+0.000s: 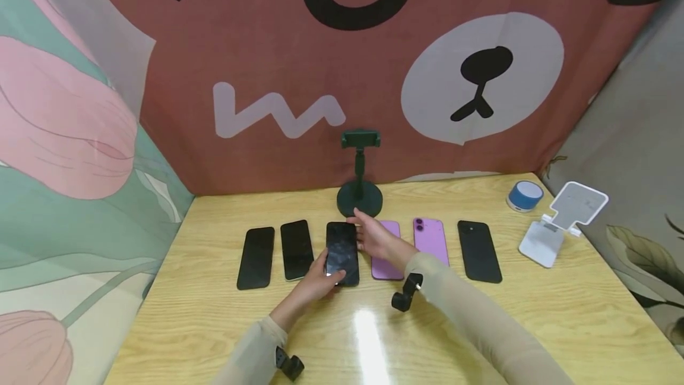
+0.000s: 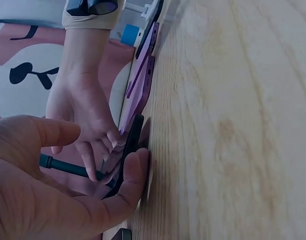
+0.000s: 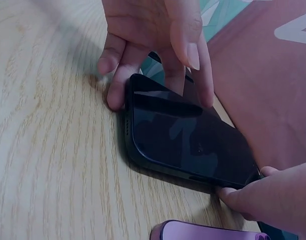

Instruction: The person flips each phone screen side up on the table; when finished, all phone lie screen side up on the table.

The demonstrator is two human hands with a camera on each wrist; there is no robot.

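A black smartphone (image 1: 342,248) lies screen up in the middle of a row of phones, one edge slightly off the table in the right wrist view. My left hand (image 1: 317,278) holds it from the left and near end, with fingers bent around its corner (image 3: 163,125). At its right edge, toward the far end, my right hand (image 1: 376,239) touches it with loosely extended fingers. In the left wrist view, the right hand (image 2: 85,107) reaches down beside the phone (image 2: 130,140). Directly right of it lies a purple phone (image 1: 387,266), partly covered by my right forearm.
Two black phones (image 1: 256,258) (image 1: 297,249) lie to the left. Another purple phone (image 1: 430,239) and a dark phone (image 1: 479,251) lie to the right. Behind stands a dark green phone stand (image 1: 360,198). A blue round speaker-like object (image 1: 525,196) and white folding stand (image 1: 542,243) sit at right.
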